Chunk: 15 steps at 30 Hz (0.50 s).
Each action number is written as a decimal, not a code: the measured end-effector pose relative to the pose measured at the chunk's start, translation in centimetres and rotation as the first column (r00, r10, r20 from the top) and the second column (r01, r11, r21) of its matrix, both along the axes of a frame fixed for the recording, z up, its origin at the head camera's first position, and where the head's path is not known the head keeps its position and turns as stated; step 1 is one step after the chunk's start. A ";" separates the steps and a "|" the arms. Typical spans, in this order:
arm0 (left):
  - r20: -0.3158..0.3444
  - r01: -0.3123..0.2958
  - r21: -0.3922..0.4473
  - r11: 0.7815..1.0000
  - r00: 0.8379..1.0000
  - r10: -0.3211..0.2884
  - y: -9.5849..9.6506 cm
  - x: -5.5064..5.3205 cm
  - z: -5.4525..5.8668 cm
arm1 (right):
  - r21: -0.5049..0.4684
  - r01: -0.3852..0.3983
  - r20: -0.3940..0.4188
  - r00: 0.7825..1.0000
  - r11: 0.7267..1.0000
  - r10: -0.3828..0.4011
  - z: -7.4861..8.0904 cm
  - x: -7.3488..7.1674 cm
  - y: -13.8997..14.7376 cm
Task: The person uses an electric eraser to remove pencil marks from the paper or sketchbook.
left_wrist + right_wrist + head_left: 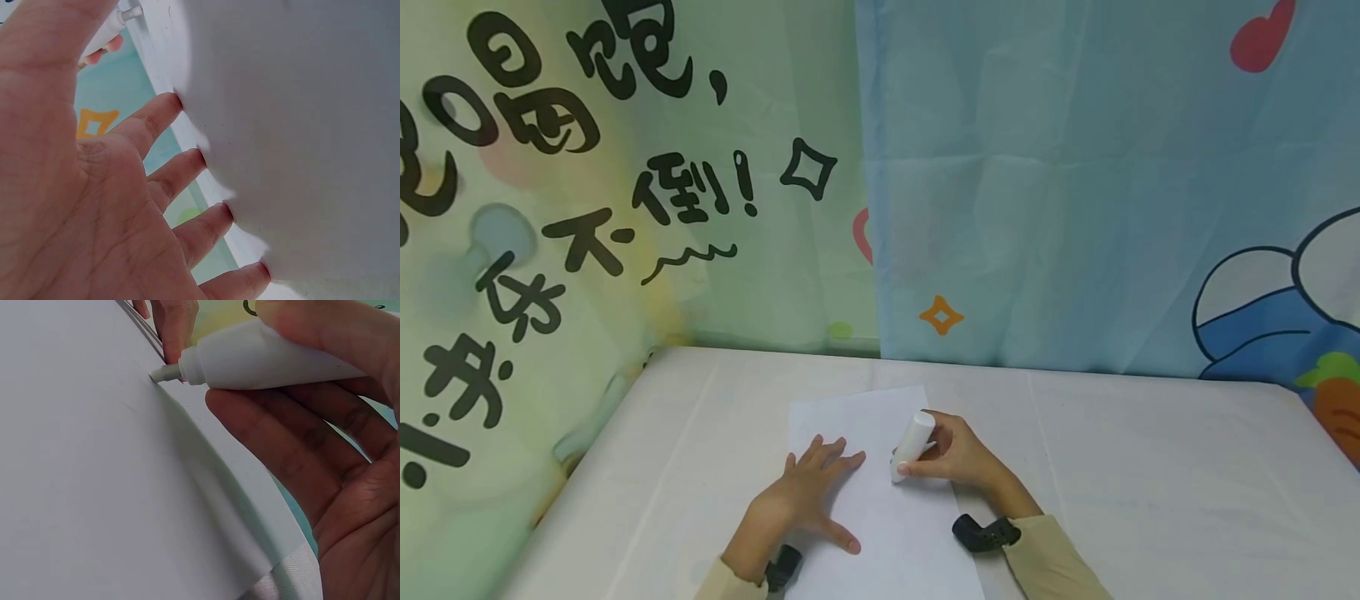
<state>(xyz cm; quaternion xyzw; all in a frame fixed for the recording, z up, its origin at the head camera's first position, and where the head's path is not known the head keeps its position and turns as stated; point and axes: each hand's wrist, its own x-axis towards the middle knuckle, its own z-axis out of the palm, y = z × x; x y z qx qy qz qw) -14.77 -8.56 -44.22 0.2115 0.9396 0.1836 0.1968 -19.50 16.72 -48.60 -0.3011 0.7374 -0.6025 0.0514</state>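
A sheet of white paper [887, 533] lies on the table. My left hand [812, 492] rests on its left side with fingers spread and straight, and in the left wrist view the fingertips [215, 215] touch the paper. My right hand [962, 458] grips a white electric eraser [913, 446] between thumb and fingers, tilted over the upper right of the sheet. The right wrist view shows its narrow grey tip [165, 373] meeting the paper surface. Tiny dark specks and a faint mark are visible on the paper there.
The white table [1150, 483] spreads on both sides of the paper. Behind it hangs a blue curtain [1037, 208], and at left a green printed cloth [775, 275] with large dark writing. Dark wrist bands [985, 533] sit on both wrists.
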 end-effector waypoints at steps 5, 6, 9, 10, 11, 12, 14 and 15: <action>-0.009 -0.005 -0.016 1.000 1.000 0.005 0.1 0.0 0.1 | -0.011 -0.019 -0.005 1.000 1.000 0.019 0.0 0.0 0.0; -0.009 -0.005 -0.016 1.000 1.000 0.005 0.1 0.0 0.2 | -0.013 -0.021 -0.004 1.000 1.000 0.021 0.0 0.0 0.0; -0.006 -0.006 -0.014 1.000 1.000 0.006 0.1 0.0 0.3 | -0.013 -0.027 -0.004 1.000 1.000 0.027 0.1 0.0 0.0; -0.005 -0.006 -0.014 1.000 1.000 0.005 0.1 0.0 0.4 | -0.013 -0.028 -0.005 1.000 1.000 0.028 0.1 0.0 -0.1; -0.002 -0.005 -0.013 1.000 1.000 0.005 0.0 0.0 0.4 | -0.013 -0.027 -0.003 1.000 1.000 0.027 0.2 -0.1 -0.1; 0.000 -0.004 -0.012 1.000 1.000 0.004 0.0 0.0 0.5 | -0.012 -0.027 0.002 1.000 1.000 0.027 0.2 -0.1 -0.1; -0.002 0.001 -0.013 1.000 1.000 -0.001 0.1 0.0 0.6 | -0.011 -0.024 0.011 1.000 1.000 0.025 0.2 -0.1 -0.1; -0.002 0.002 -0.014 1.000 1.000 -0.002 0.1 0.0 0.6 | -0.011 -0.024 0.014 1.000 1.000 0.024 0.2 -0.1 -0.1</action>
